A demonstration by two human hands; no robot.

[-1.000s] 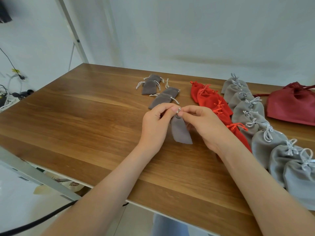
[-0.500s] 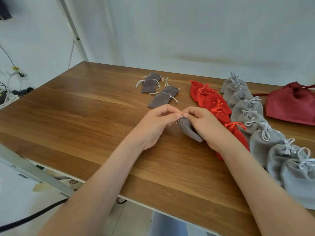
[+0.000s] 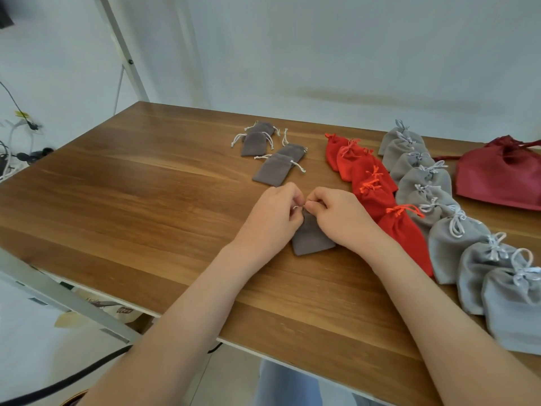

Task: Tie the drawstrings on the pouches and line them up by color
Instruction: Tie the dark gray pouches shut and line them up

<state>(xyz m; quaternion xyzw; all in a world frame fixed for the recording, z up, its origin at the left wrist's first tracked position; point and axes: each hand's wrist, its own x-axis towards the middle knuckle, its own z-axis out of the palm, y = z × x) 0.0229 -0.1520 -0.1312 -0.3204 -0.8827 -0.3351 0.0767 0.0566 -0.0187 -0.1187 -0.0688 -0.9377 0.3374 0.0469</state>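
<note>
A small dark grey pouch [image 3: 311, 238] lies on the wooden table [image 3: 140, 194] between my hands. My left hand [image 3: 270, 218] and my right hand [image 3: 339, 216] meet at its neck, and each pinches a white drawstring end there. Several more dark grey pouches [image 3: 273, 168] with loose white strings lie farther back. To the right runs a line of red pouches [image 3: 371, 186] with tied orange strings. Beside it runs a line of light grey pouches [image 3: 456, 238] with tied strings.
A large dark red drawstring bag [image 3: 500, 174] lies at the back right. A slanted white metal frame post [image 3: 123, 51] rises at the table's back left corner. Cables [image 3: 17, 136] hang at the far left, and a black cable [image 3: 58, 385] runs under the front edge.
The dark grey pouch has swung from pointing right to lying more upright between my hands. Both hands stay together at its neck, working the strings.
</note>
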